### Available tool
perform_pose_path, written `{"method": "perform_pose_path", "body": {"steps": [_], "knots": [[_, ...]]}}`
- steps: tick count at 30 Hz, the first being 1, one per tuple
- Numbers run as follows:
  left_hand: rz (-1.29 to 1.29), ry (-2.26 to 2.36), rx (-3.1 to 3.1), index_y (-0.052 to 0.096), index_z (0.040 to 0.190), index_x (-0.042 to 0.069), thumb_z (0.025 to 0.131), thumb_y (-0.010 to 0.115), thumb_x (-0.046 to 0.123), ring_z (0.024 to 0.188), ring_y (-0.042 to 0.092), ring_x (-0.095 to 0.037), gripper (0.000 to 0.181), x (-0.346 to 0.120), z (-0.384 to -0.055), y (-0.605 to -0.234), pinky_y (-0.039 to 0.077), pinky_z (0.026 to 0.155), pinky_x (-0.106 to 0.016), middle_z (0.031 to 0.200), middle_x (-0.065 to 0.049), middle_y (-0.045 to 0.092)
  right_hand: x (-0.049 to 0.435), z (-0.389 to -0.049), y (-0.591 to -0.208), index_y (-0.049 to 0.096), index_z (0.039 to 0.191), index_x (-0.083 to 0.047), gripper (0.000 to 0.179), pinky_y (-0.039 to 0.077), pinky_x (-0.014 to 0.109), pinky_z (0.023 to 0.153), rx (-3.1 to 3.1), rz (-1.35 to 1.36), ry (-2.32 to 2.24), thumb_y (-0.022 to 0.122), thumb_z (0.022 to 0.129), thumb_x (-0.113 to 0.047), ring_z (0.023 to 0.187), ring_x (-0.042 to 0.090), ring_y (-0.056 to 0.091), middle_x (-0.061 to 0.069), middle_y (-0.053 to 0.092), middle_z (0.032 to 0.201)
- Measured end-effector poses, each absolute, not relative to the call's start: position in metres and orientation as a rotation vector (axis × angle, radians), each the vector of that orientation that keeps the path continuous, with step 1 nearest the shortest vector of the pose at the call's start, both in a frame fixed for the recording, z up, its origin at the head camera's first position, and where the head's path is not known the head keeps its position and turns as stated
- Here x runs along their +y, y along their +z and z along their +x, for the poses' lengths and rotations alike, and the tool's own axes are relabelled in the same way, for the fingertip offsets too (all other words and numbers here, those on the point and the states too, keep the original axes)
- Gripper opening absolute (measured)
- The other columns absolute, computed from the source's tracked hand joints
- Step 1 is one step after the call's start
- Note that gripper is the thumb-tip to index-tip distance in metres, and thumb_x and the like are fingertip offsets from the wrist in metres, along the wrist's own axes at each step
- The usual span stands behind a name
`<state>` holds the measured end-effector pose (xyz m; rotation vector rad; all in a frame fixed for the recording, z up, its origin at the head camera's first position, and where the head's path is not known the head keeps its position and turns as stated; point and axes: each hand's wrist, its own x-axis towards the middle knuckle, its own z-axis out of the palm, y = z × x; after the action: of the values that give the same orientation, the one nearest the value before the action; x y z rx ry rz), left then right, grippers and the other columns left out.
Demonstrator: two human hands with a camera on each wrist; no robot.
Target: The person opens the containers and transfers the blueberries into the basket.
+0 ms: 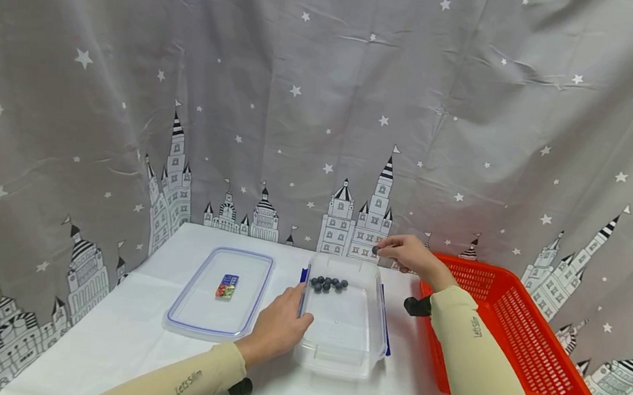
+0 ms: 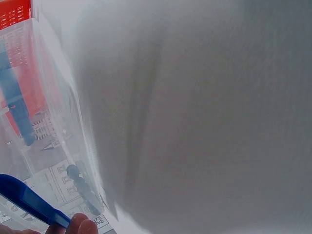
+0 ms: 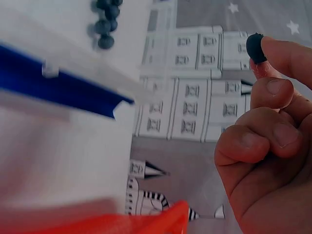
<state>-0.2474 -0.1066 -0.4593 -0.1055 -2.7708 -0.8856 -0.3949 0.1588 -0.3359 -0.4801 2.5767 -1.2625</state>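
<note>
My right hand (image 1: 412,257) pinches a single blueberry (image 3: 255,48) between thumb and forefinger, raised near the far right corner of a clear plastic container (image 1: 333,351). Its other fingers curl towards the palm in the right wrist view. A small cluster of blueberries (image 1: 327,284) lies inside the container at its far left. At the container's left side, my left hand (image 1: 280,321) grips the wall, thumb at the rim. In the left wrist view, its fingertips (image 2: 85,226) touch a blue latch (image 2: 29,200); most of that hand is outside this view.
A clear lid (image 1: 194,301) with a blue seal lies left of the container, bearing a small colourful label (image 1: 227,287). On the right stands a red plastic basket (image 1: 518,295), close to my right forearm. A grey castle-print curtain (image 1: 317,92) hangs behind the white table (image 1: 122,332).
</note>
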Motion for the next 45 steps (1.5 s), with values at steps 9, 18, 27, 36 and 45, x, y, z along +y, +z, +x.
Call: {"method": "perform_pose_path", "body": {"steps": [9,18,27,36,45], "knots": [[-0.104,-0.889,-2.774,0.037,0.154,0.003,0.093,0.056,0.035,0.125,0.057,-0.033,0.071,-0.106,-0.247,-0.458,0.047,0.104,-0.05,0.139,-0.016,0.056,0.193,-0.392,-0.327,0.066,0.126,-0.001,0.035,0.036,0.029,0.056,2.579,-0.472,-1.302,0.065,0.097,-0.021,0.056,0.017,0.037,-0.001,0.044,0.068],[-0.095,-0.903,-2.785,0.037,0.154,0.003,0.093,0.056,0.035,0.129,0.055,-0.033,0.072,-0.106,-0.247,-0.461,0.044,0.107,-0.05,0.142,-0.016,0.054,0.225,-0.39,-0.331,0.061,0.132,0.001,0.04,0.037,0.026,0.056,2.581,-0.37,-1.324,0.063,0.099,-0.022,0.055,0.015,0.036,-0.003,0.04,0.066],[-0.094,-0.924,-2.775,0.037,0.154,0.003,0.093,0.056,0.035,0.13,0.055,-0.033,0.072,-0.104,-0.247,-0.459,0.044,0.108,-0.05,0.142,-0.016,0.054,0.26,-0.386,-0.335,0.059,0.133,0.002,0.044,0.038,0.028,0.056,2.627,-0.319,-1.293,0.064,0.099,-0.024,0.053,0.013,0.034,-0.003,0.041,0.069],[-0.1,-0.919,-2.779,0.037,0.154,0.003,0.093,0.055,0.035,0.13,0.055,-0.034,0.071,-0.105,-0.247,-0.46,0.044,0.108,-0.05,0.143,-0.016,0.054,0.292,-0.385,-0.353,0.06,0.133,0.005,0.046,0.042,0.028,0.057,2.671,-0.277,-1.237,0.061,0.1,-0.027,0.057,0.014,0.042,-0.001,0.051,0.073],[-0.102,-0.912,-2.78,0.036,0.155,0.003,0.094,0.055,0.035,0.126,0.057,-0.032,0.072,-0.107,-0.246,-0.458,0.046,0.105,-0.049,0.141,-0.015,0.055,0.315,-0.38,-0.37,0.06,0.126,0.01,0.041,0.037,0.025,0.051,2.639,-0.18,-1.267,0.06,0.1,-0.022,0.051,0.012,0.04,-0.006,0.045,0.062]]}}
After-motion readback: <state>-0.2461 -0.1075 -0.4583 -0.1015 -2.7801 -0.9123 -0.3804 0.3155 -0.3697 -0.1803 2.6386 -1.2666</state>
